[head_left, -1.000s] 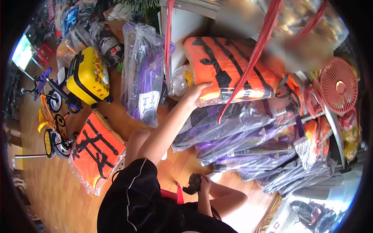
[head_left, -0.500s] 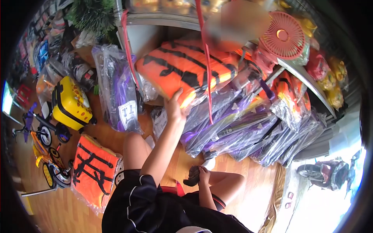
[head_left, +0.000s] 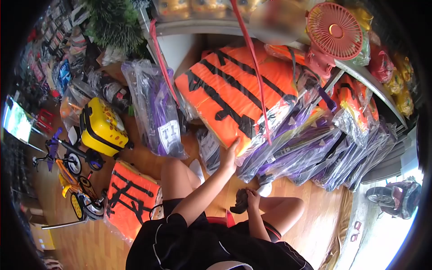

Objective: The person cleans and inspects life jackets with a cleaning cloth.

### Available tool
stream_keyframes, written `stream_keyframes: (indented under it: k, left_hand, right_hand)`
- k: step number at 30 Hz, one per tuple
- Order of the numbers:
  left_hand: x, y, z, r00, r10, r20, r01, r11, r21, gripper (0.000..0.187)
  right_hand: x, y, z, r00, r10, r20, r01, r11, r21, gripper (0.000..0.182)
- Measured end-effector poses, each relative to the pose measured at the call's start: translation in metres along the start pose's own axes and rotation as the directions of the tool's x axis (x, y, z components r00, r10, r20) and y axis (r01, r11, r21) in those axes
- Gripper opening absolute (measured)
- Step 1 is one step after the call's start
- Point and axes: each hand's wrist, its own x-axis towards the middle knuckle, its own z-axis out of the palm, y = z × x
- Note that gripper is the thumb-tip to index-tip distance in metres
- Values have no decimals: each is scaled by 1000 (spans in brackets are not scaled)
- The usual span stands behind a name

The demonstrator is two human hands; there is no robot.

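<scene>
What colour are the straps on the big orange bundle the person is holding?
The straps are black, against the bright orange bundle; the head view shows them best.

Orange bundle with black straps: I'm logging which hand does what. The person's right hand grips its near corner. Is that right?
Not quite: the head view shows the left hand, not the right, gripping the near corner of the orange bundle; its black straps are as you say.
</scene>
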Motion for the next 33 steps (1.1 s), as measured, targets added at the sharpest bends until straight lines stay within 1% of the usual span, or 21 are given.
stream_keyframes:
  k: [2, 3, 4, 8, 9, 10, 11, 12, 13, 15, 17, 20, 21, 22, 24, 25, 26, 27, 29, 31, 33]
  left_hand:
    - [3, 3, -19, 956, -226, 189, 204, 970, 133, 58]
    - [15, 9, -40, 861, -491, 131, 448, 856, 259, 45]
    - [13, 28, -41, 866, -482, 136, 453, 869, 201, 46]
    - [81, 91, -52, 914, -381, 140, 363, 921, 137, 58]
    - [105, 99, -51, 928, -360, 98, 357, 933, 49, 57]
    - [123, 110, -44, 916, -380, 128, 386, 922, -20, 58]
    - [140, 116, -38, 908, -396, 137, 401, 916, -5, 59]
    - [168, 109, -44, 870, -394, 297, 403, 914, 31, 59]
    - [164, 112, -29, 900, -304, 313, 312, 950, 28, 53]
    - [188, 83, -32, 928, -298, 222, 302, 953, 20, 42]
    - [197, 58, -46, 944, -245, 220, 265, 962, -66, 34]
    - [165, 37, -50, 956, -190, 225, 236, 951, -200, 31]
    - [145, 31, -54, 958, -206, 198, 248, 944, -217, 37]
    - [123, 21, -61, 947, -292, 131, 316, 920, -232, 39]
    - [76, 0, -77, 960, -271, 68, 279, 938, -206, 42]
    - [57, -12, -87, 929, -355, 106, 369, 860, -353, 42]
    - [41, -23, -95, 949, -301, 88, 313, 885, -346, 44]
    - [25, -22, -96, 940, -326, 103, 337, 833, -438, 45]
    - [7, -21, -102, 940, -341, 21, 306, 814, -494, 46]
    - [4, -13, -112, 940, -340, 11, 301, 816, -494, 46]
    - [0, 13, -117, 945, -324, 40, 305, 836, -456, 45]
  right_hand:
    - [-5, 3, -3, 1000, -15, 8, 15, 999, -43, 16]
    - [-3, 1, -2, 998, -50, 25, 52, 996, -70, 17]
    - [-16, -18, 2, 999, 30, 31, -29, 999, -14, 18]
    - [-6, 2, -11, 999, 17, 31, -17, 1000, 18, 19]
    - [-6, 3, -12, 999, 24, 43, -24, 1000, -9, 19]
    - [-6, 4, -12, 999, 15, 39, -15, 1000, -14, 18]
    - [-6, 5, -11, 999, 4, 35, -4, 1000, -19, 18]
    - [-5, 6, -11, 999, 8, 47, -6, 999, -43, 18]
    - [-5, 6, -11, 998, 29, 49, -27, 999, -37, 18]
    - [-2, 4, -8, 997, 43, 64, -40, 998, -53, 19]
    - [-1, 5, -3, 997, 61, 41, -59, 997, -45, 18]
    - [-2, 3, 7, 994, 71, 84, -65, 995, -71, 18]
    - [-4, 5, 7, 992, 83, 96, -76, 994, -82, 18]
    - [-6, 6, 7, 990, 97, 102, -87, 992, -95, 18]
    - [-4, 3, 10, 989, 91, 119, -71, 984, -162, 18]
    - [-3, 5, 8, 985, 104, 136, -80, 981, -176, 18]
    - [-1, 7, 6, 988, 77, 133, -56, 986, -157, 18]
    - [2, 8, 6, 989, 50, 137, -31, 990, -140, 17]
    - [-4, 0, 10, 983, 99, 154, -70, 980, -184, 19]
    - [-5, 0, 8, 985, 99, 142, -87, 992, -91, 21]
    - [1, 4, 2, 975, 100, 198, -85, 993, -80, 24]
